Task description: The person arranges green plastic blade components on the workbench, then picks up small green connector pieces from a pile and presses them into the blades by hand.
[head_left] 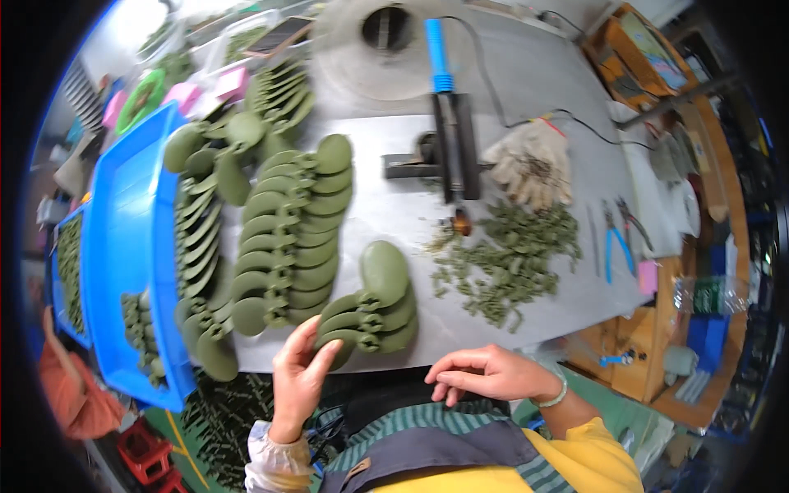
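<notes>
A short row of overlapping green two-lobed pieces [386,271] lies near the front edge of the metal table. My left hand [300,374] pinches the rim of the nearest piece's left lobe [339,343] between thumb and fingers. To the right, my right hand [493,374] hovers at the table edge, holding nothing, its fingers loosely bent and apart. Longer rows of the same smooth green pieces [316,246] lie to the left. A soldering iron with a blue handle [440,57] rests in a dark stand [411,167]. Small green bits [518,255] are heaped beside it.
A blue tray [127,214] with some green pieces stands at the left. A worn glove [534,164] lies beyond the heap. Blue-handled pliers [610,242] and dark-handled pliers [634,223] lie at the right, near a wooden shelf [641,353]. A cord [493,90] crosses the tabletop.
</notes>
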`<control>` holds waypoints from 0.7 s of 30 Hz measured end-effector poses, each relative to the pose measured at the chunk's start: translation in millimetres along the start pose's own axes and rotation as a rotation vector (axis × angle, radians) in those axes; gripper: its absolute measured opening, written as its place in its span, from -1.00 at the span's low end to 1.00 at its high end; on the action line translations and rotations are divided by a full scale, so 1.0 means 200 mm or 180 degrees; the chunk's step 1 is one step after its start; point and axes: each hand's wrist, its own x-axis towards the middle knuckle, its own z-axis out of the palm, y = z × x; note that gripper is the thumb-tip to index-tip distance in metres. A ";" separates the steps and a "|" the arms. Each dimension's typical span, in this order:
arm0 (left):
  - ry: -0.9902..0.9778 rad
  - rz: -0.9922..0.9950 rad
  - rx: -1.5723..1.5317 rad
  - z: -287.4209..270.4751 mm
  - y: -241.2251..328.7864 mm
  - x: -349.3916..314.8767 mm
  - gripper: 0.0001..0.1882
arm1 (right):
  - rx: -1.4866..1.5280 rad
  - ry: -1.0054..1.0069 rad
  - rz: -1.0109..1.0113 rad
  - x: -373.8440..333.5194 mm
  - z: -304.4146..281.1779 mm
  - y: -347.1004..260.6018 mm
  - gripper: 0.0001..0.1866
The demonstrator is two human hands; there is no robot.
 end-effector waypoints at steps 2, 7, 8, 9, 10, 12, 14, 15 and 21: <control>0.0086 -0.0109 -0.0074 0.01 -0.01 -0.02 -0.52 | -0.0028 0.0305 -0.0170 -0.07 -0.01 -0.04 -0.73; 0.0323 -0.0226 -0.0612 0.01 -0.10 -0.04 -0.50 | -0.0463 0.2299 -0.0966 -0.25 -0.18 -0.02 -0.82; 0.0352 -0.0251 -0.0575 0.02 -0.09 -0.04 -0.53 | -0.0761 0.2908 -0.1030 -0.26 -0.25 0.00 -0.82; 0.0291 -0.0257 -0.0597 0.02 -0.09 -0.05 -0.53 | -0.1067 0.3504 -0.1085 -0.28 -0.31 0.02 -0.83; 0.0283 -0.0249 -0.0649 0.01 -0.10 -0.05 -0.55 | -0.1076 0.3545 -0.1075 -0.30 -0.38 0.02 -0.83; 0.0354 -0.0203 -0.0678 0.02 -0.07 -0.05 -0.60 | -0.2497 0.4322 -0.1025 -0.33 -0.46 0.02 -0.81; 0.0290 -0.0221 -0.0682 -0.01 -0.06 -0.06 -0.60 | -0.2456 0.4219 -0.0848 -0.33 -0.47 0.02 -0.79; 0.0304 -0.0221 -0.0758 -0.01 -0.06 -0.06 -0.60 | -0.2403 0.4104 -0.0678 -0.33 -0.47 0.03 -0.77; 0.0232 -0.0199 -0.0726 0.01 -0.04 -0.04 -0.59 | -0.1806 0.4113 -0.0213 -0.25 -0.43 0.08 -0.74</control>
